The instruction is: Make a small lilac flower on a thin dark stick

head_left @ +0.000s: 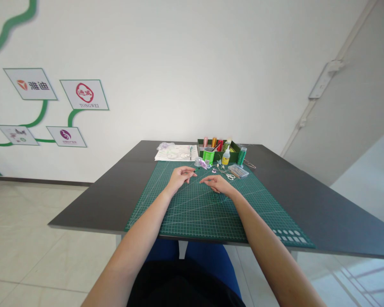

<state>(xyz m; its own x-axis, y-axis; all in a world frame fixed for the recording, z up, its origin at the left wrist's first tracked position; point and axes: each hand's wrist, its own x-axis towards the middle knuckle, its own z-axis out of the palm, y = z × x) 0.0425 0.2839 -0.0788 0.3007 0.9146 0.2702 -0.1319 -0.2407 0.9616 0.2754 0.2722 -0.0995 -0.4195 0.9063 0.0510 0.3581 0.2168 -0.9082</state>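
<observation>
Above the green cutting mat (pixel 192 213), my left hand (pixel 180 177) pinches a thin dark green piece (pixel 196 170), too small to name; its tip sticks out past the fingertips. My right hand (pixel 216 183) is just to the right, its thumb and index finger drawn together and pointing at the left hand. Whatever those fingertips hold, if anything, is too small to make out. A small gap separates the two hands. Beyond them lie white-handled scissors (pixel 230 176), a purple-and-white flower piece (pixel 202 164) and some thin stems.
At the back stand a green can (pixel 208 156), a glue bottle (pixel 225 156), a green tube (pixel 242 156) and a dark green box (pixel 233 157) holding several coloured spools. A clear case (pixel 238 171) lies right. White paper (pixel 176 152) is at back left on the black table (pixel 115 187).
</observation>
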